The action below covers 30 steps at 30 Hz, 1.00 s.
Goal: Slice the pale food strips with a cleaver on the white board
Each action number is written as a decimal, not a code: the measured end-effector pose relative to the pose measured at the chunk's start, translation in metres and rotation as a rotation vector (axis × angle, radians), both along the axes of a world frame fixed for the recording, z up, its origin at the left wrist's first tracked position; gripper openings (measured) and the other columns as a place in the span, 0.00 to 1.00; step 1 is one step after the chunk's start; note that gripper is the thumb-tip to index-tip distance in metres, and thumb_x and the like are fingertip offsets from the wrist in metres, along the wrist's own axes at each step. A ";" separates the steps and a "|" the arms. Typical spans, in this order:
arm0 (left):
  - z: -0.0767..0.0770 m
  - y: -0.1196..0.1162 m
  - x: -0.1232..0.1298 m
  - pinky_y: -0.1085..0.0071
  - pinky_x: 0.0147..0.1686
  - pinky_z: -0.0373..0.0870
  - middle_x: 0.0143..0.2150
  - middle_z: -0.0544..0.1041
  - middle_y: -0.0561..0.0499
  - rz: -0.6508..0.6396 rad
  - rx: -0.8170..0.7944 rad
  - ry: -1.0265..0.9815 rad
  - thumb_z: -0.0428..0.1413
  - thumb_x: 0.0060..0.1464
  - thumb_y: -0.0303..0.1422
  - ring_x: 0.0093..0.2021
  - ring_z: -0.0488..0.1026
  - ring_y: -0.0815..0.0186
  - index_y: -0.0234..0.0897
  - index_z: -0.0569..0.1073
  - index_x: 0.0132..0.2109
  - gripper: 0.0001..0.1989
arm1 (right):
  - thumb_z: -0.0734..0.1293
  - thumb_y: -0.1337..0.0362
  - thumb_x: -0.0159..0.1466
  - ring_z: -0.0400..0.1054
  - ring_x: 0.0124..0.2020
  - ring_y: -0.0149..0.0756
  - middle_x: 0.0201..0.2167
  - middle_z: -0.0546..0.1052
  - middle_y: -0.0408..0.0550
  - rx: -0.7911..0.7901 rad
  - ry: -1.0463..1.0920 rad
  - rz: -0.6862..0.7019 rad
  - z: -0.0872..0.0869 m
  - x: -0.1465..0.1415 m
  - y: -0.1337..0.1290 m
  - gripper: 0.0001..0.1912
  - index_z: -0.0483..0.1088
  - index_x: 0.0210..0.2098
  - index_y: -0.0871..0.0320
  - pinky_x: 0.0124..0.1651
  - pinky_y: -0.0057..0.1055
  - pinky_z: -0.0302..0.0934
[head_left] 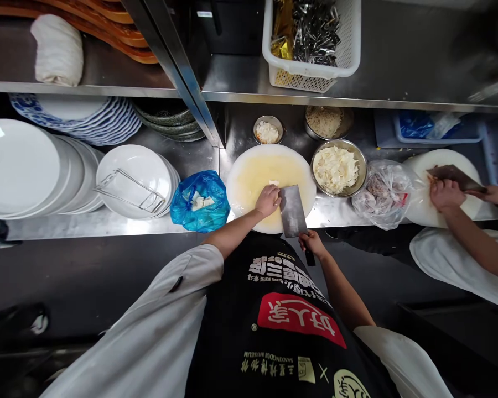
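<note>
My right hand [311, 241] is closed round the dark handle of a cleaver [292, 211]. The wide blade rests over the right half of a round, yellowish cutting board [245, 174]. My left hand [268, 200] lies on the board just left of the blade, fingers curled and pressed down on a small pale food piece [274, 182], whose end shows past the fingertips. Left of the board, a blue plastic bag [185, 205] holds pale pieces [202, 202]. Thin pale slices [336, 169] fill a steel bowl [362, 177] on the right.
A small bowl of chopped white food [268, 131] and a bowl of pale shreds [324, 121] stand behind. Stacked plates [128, 160] are at left. A clear bag of meat [382, 190] lies at right, beside a co-worker's hands [447, 193] cutting. A shelf [240, 88] overhangs the counter.
</note>
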<state>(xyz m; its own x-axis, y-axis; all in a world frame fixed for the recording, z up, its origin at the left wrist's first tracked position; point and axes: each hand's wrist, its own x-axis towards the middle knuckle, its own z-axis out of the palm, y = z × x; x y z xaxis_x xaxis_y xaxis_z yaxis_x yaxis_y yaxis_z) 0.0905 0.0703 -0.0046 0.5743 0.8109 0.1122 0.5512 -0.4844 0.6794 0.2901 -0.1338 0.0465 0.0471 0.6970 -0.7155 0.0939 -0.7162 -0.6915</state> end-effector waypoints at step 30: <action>0.069 0.076 0.038 0.66 0.51 0.74 0.48 0.80 0.46 0.214 -0.177 -0.186 0.48 0.66 0.33 0.47 0.77 0.64 0.35 0.75 0.51 0.14 | 0.65 0.62 0.64 0.46 0.19 0.27 0.21 0.50 0.35 0.297 0.512 -0.540 0.139 0.092 0.104 0.11 0.57 0.28 0.52 0.22 0.24 0.57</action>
